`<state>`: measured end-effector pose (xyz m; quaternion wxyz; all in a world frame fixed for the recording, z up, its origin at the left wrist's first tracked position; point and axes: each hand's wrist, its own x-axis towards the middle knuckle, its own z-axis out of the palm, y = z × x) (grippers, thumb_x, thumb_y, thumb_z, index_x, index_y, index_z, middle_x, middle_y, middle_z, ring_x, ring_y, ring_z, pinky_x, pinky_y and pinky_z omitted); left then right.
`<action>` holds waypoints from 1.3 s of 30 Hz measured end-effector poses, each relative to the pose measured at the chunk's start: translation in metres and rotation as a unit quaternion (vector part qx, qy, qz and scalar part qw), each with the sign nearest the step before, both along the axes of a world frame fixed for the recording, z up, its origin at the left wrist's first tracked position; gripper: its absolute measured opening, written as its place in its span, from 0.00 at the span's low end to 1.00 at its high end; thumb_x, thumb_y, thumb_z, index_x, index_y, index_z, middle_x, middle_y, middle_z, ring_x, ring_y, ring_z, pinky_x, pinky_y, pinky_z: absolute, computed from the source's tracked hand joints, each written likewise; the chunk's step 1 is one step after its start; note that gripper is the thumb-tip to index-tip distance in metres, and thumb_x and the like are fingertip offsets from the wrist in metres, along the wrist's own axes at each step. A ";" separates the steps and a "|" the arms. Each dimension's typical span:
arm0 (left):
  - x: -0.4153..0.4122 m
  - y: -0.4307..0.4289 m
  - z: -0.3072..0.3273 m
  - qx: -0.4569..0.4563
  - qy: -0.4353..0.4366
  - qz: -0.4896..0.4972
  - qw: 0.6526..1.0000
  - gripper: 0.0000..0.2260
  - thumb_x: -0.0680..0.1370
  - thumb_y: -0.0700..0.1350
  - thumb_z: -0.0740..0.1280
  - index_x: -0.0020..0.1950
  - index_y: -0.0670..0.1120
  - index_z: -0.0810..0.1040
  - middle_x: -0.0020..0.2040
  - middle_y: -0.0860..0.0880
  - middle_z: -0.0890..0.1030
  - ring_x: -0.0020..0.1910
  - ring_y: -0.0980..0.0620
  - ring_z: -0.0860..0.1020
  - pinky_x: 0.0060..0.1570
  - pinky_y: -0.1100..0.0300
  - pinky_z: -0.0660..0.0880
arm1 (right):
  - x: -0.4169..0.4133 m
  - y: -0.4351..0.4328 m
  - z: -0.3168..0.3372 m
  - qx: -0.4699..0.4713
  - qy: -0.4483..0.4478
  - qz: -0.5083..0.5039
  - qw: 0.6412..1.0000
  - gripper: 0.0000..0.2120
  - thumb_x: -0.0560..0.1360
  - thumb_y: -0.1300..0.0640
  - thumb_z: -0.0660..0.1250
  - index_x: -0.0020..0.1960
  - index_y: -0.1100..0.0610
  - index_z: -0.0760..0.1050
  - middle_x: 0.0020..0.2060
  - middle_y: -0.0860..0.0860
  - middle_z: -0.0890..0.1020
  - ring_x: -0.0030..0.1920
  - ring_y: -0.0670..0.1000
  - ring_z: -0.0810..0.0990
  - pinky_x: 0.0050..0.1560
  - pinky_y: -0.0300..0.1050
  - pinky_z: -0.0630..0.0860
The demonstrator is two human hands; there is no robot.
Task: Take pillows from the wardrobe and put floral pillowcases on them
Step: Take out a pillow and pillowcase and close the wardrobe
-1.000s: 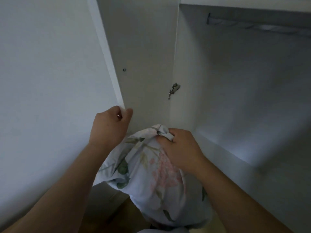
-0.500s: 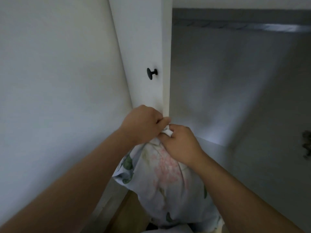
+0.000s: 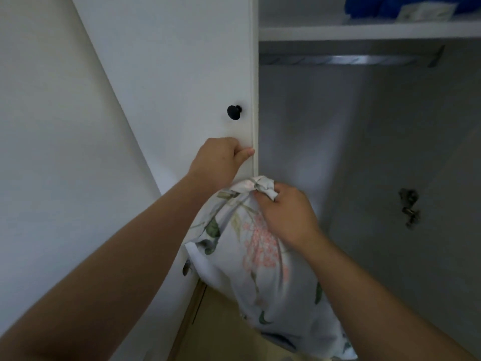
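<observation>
- The right hand (image 3: 286,214) has its fingers curled tight round the bunched top of the floral pillowcase (image 3: 265,269).
- The pillowcase is filled out and hangs down from that grip. It rests on nothing, and its lower end runs out past the bottom edge of the view.
- The gathered top of the pillowcase sits just in front of the wardrobe opening, beside the right edge of the wardrobe door (image 3: 169,74).
- The left hand (image 3: 221,160) lies against the door face with its fingers curled in. Its thumb tip touches the door's right edge, below the black knob (image 3: 234,112).
- I cannot tell whether this hand grips the edge or only presses on it.
- The two hands are near each other but apart, and the left one does not touch the pillowcase.
- Inside the wardrobe, a hanging rail (image 3: 346,59) runs just under the shelf (image 3: 364,31).
- A blue thing (image 3: 369,6) lies on the shelf, too cut off to identify.
- A metal hinge (image 3: 410,207) sits on the wardrobe's right side.
- A pale wall (image 3: 52,126) fills the left, and wooden floor (image 3: 221,334) shows below the pillowcase.
</observation>
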<state>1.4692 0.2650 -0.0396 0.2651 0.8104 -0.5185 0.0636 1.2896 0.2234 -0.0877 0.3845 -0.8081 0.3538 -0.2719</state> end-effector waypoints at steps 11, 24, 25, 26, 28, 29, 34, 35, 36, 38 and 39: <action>0.018 -0.066 -0.001 0.021 0.032 0.005 0.999 0.24 0.81 0.61 0.61 0.37 0.45 0.82 0.35 0.50 0.84 0.37 0.50 0.82 0.48 0.54 0.79 | 0.006 -0.012 0.001 0.018 0.005 -0.028 0.999 0.17 0.77 0.43 0.63 0.35 0.51 0.74 0.31 0.48 0.80 0.36 0.54 0.81 0.40 0.51 0.79; 0.039 -0.103 -0.012 -0.012 0.036 -0.007 0.999 0.24 0.82 0.60 0.61 0.38 0.44 0.84 0.37 0.47 0.85 0.38 0.47 0.83 0.49 0.51 0.79 | 0.026 -0.027 -0.022 0.064 -0.021 -0.083 0.994 0.14 0.77 0.43 0.64 0.40 0.50 0.79 0.33 0.47 0.82 0.35 0.50 0.79 0.38 0.45 0.76; 0.041 -0.104 -0.013 -0.013 0.026 -0.013 0.999 0.24 0.82 0.60 0.60 0.38 0.45 0.84 0.37 0.48 0.85 0.39 0.47 0.83 0.49 0.51 0.79 | 0.030 -0.028 -0.024 0.064 -0.021 -0.090 0.994 0.14 0.76 0.43 0.64 0.37 0.48 0.78 0.32 0.46 0.80 0.34 0.49 0.78 0.36 0.44 0.74; 0.043 -0.102 -0.015 -0.014 0.014 -0.020 1.000 0.24 0.82 0.60 0.59 0.39 0.46 0.84 0.37 0.48 0.86 0.39 0.46 0.83 0.49 0.51 0.79 | 0.033 -0.028 -0.025 0.064 -0.021 -0.099 0.993 0.14 0.76 0.43 0.65 0.35 0.46 0.77 0.29 0.45 0.79 0.32 0.48 0.76 0.35 0.43 0.71; 0.049 -0.100 -0.020 -0.011 -0.022 -0.052 0.998 0.24 0.83 0.59 0.58 0.40 0.45 0.84 0.38 0.47 0.86 0.40 0.45 0.83 0.48 0.49 0.79 | 0.039 -0.030 -0.029 0.065 -0.019 -0.133 0.989 0.14 0.74 0.42 0.66 0.31 0.43 0.75 0.26 0.45 0.76 0.29 0.46 0.74 0.32 0.42 0.68; 0.050 -0.099 -0.022 -0.003 -0.045 -0.076 0.996 0.25 0.83 0.59 0.57 0.41 0.44 0.84 0.39 0.46 0.86 0.40 0.43 0.83 0.47 0.48 0.79 | 0.040 -0.029 -0.030 0.065 -0.014 -0.152 0.986 0.15 0.74 0.42 0.66 0.31 0.45 0.74 0.25 0.45 0.76 0.28 0.46 0.74 0.31 0.41 0.68; 0.040 -0.093 -0.028 0.011 -0.113 -0.291 0.950 0.26 0.81 0.60 0.54 0.40 0.44 0.82 0.37 0.44 0.84 0.37 0.41 0.81 0.41 0.47 0.77 | 0.033 -0.013 -0.037 0.073 0.015 -0.221 0.972 0.20 0.74 0.43 0.67 0.32 0.57 0.72 0.23 0.46 0.73 0.25 0.46 0.71 0.29 0.44 0.68; 0.037 -0.093 -0.030 0.009 -0.112 -0.347 0.931 0.23 0.80 0.59 0.56 0.39 0.44 0.80 0.35 0.45 0.82 0.36 0.42 0.79 0.39 0.48 0.76 | 0.031 -0.009 -0.039 0.078 0.014 -0.241 0.967 0.20 0.74 0.44 0.67 0.32 0.57 0.71 0.23 0.46 0.73 0.26 0.46 0.70 0.30 0.45 0.69; 0.032 -0.093 -0.033 0.013 -0.108 -0.394 0.913 0.20 0.80 0.57 0.59 0.38 0.44 0.79 0.34 0.46 0.80 0.35 0.42 0.78 0.38 0.49 0.75 | 0.029 -0.005 -0.042 0.079 0.013 -0.260 0.962 0.20 0.74 0.44 0.67 0.32 0.57 0.70 0.23 0.46 0.72 0.26 0.46 0.70 0.30 0.45 0.69; 0.018 -0.093 -0.039 0.025 -0.094 -0.478 0.873 0.14 0.80 0.54 0.62 0.41 0.47 0.79 0.35 0.49 0.78 0.37 0.44 0.77 0.39 0.51 0.74 | 0.020 0.009 -0.046 0.087 0.020 -0.308 0.947 0.20 0.74 0.43 0.67 0.31 0.56 0.71 0.23 0.46 0.73 0.27 0.46 0.71 0.32 0.46 0.71; 0.011 -0.093 -0.043 0.032 -0.091 -0.509 0.856 0.11 0.80 0.53 0.63 0.43 0.48 0.79 0.37 0.51 0.79 0.39 0.45 0.78 0.41 0.51 0.75 | 0.016 0.016 -0.047 0.097 0.020 -0.326 0.940 0.20 0.73 0.43 0.67 0.32 0.57 0.72 0.24 0.46 0.74 0.27 0.45 0.72 0.33 0.46 0.72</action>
